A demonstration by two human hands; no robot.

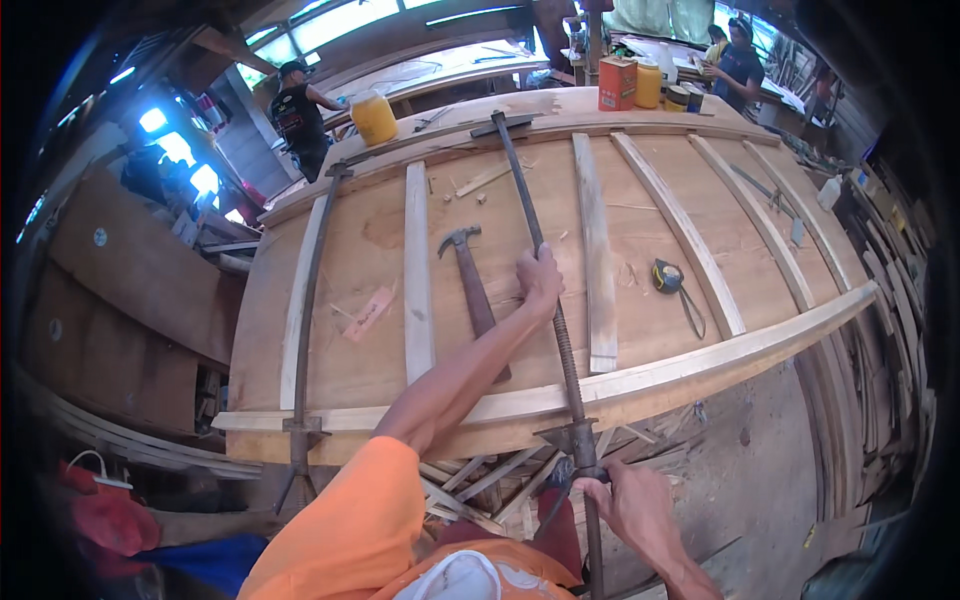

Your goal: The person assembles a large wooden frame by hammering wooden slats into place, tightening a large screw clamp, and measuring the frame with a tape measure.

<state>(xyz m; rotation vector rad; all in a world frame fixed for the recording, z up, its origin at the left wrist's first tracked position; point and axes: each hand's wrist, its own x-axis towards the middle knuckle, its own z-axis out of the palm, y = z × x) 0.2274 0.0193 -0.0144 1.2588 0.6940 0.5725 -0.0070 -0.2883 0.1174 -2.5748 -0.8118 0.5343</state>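
Observation:
A long bar clamp [518, 182] spans the wooden panel [500, 345] from its far edge to its near edge. My left hand [540, 278] is closed around the clamp's bar, over the panel. At the near edge, my right hand [636, 505] grips the clamp's turning handle [592, 474], its thumb against the handle; part of its grip is hidden. The near jaw [570, 434] sits against the front wooden rail [690, 370]. A claw hammer [470, 275] lies on the panel left of my left hand. To the left, a second bar clamp [317, 280] spans the panel too.
Several pale slats [597, 250] lie across the panel. A tape measure [668, 276] rests to the right. A yellow container [374, 120] and a red box [617, 84] stand at the far side. Offcuts [490, 475] litter the floor below. One person [298, 115] works at back left, others at back right.

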